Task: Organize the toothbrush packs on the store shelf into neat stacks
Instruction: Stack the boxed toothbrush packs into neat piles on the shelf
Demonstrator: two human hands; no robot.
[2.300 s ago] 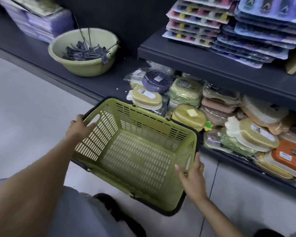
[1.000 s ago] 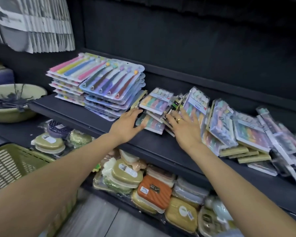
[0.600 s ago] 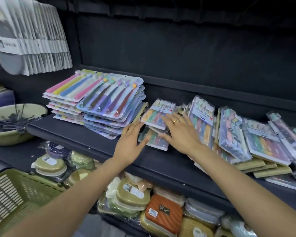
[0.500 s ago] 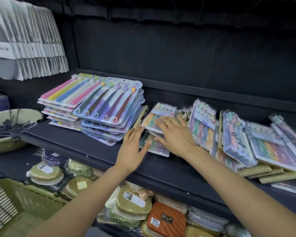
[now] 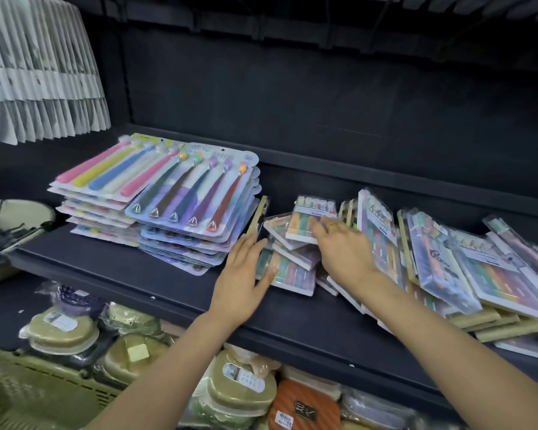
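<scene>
On the dark shelf point(image 5: 112, 268) two neat stacks of long toothbrush packs point(image 5: 196, 206) lie at the left. To their right is a loose heap of small toothbrush packs point(image 5: 292, 268), and further right leaning, tumbled packs point(image 5: 479, 268). My left hand point(image 5: 243, 277) lies flat, fingers apart, against the left edge of the small heap. My right hand point(image 5: 342, 249), with a ring, rests palm down on the heap, its fingertips on the top small pack point(image 5: 311, 218). Neither hand clearly grips anything.
A green basket point(image 5: 28, 395) sits at the lower left. Wrapped soap boxes point(image 5: 239, 386) fill the shelf below. A green bowl point(image 5: 16, 212) with dark hooks is at the far left. Hanging white packets point(image 5: 41, 72) occupy the upper left.
My hands left the basket and came up onto the small toothbrush packs. Over the last half second the view rose slightly and my right fingers slid onto the top pack.
</scene>
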